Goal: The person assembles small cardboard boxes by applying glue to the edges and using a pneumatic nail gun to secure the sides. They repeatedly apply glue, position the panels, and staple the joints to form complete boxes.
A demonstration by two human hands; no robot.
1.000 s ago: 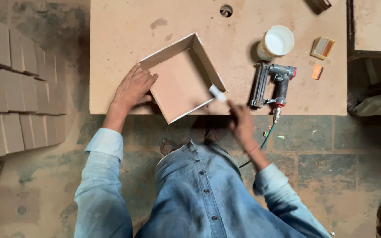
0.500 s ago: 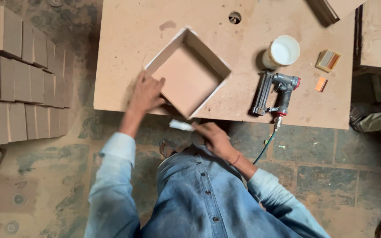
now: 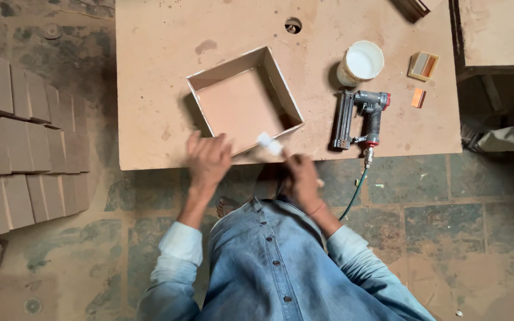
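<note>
An open square wooden box (image 3: 244, 100) with pale edges lies on a brown board table (image 3: 162, 77), turned at an angle. My left hand (image 3: 207, 159) rests with fingers spread at the box's near corner, by the table's front edge. My right hand (image 3: 300, 177) grips a small brush with a white tip (image 3: 269, 143), and the tip touches the box's near-right wall.
A nail gun (image 3: 359, 117) with an air hose lies right of the box. Behind it stands a white cup (image 3: 360, 62), with small wood blocks (image 3: 423, 65) farther right. Stacked boards (image 3: 25, 137) cover the floor at left. A hole (image 3: 292, 25) pierces the table's far side.
My right hand has come back up from below the table edge, bringing the brush tip to the box's near-right wall. My left hand slid to the box's near corner.
</note>
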